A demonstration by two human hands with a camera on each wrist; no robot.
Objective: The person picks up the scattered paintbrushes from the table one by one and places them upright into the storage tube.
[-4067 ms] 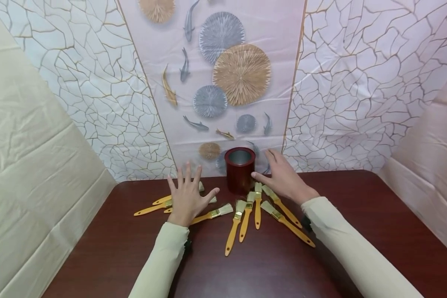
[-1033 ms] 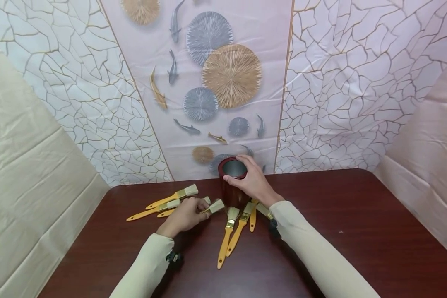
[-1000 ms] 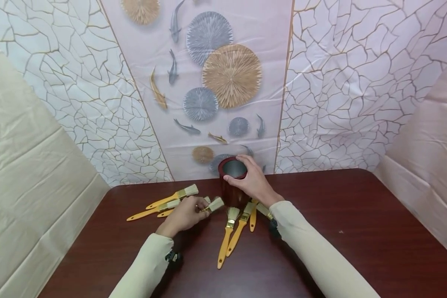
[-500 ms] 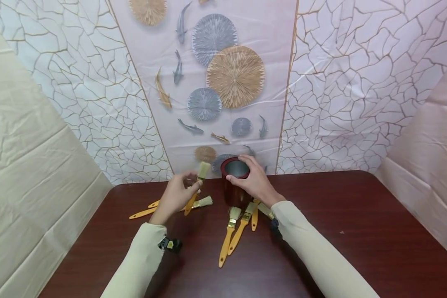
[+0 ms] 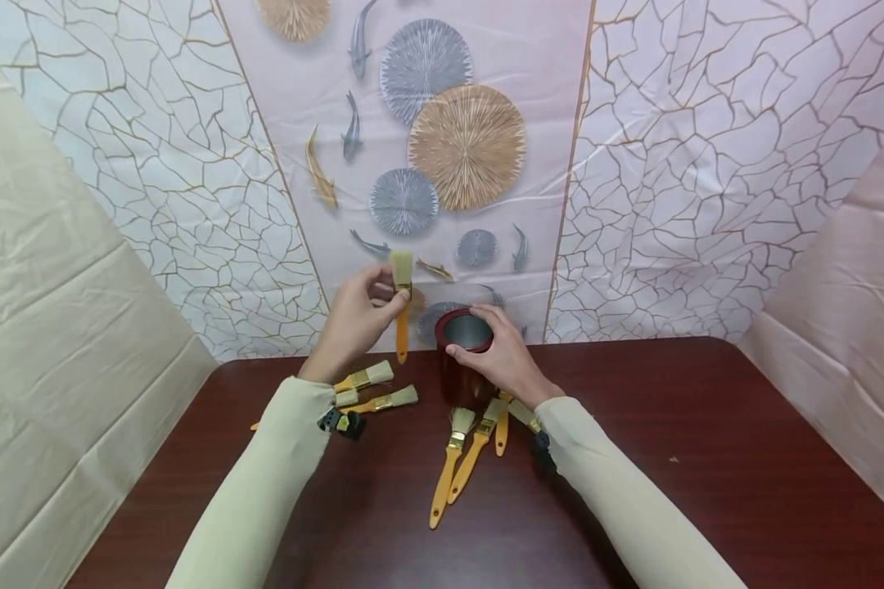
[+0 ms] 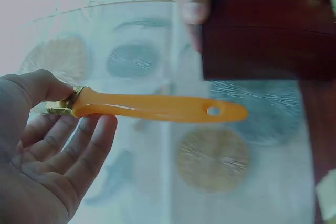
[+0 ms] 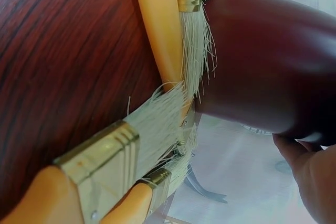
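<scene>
Fingers of L hand [image 5: 357, 315] pinch one brush [image 5: 402, 331] at the metal collar, thumb one side, other fingers behind. Brush is up off the table [image 5: 707, 474], approx upright: pale bristles on top, yellow handle hanging below the fingers w/ a hole nr its tip. It's just L of the can [image 5: 460, 372] & apart from it.

R hand [image 5: 511, 352] grips the dark red can at the rim, thumb on near side, fingertips toward far side. Can is mouth-up nr back edge of table, grey inside; base partly hidden by bristles, so can't say for sure it sits flat.

Rest of brushes, same type, lie on table in 2 lots. L brushes [image 5: 398, 397]: three, bristles pointing R, handles partly under the L sleeve [image 5: 258, 483]. Front brushes [image 5: 442, 483]: four fanned out nr can base, bristles toward it, handles toward person; the far-R one mostly covered by R sleeve [image 5: 619, 483]. R wrist cam has their bristles right by the can wall.

Small dark device at each cuff, e.g. wrist cam [image 5: 342, 423] on L. Behind it all: patterned cloth [image 5: 464, 147] w/ fish & round motifs.
</scene>
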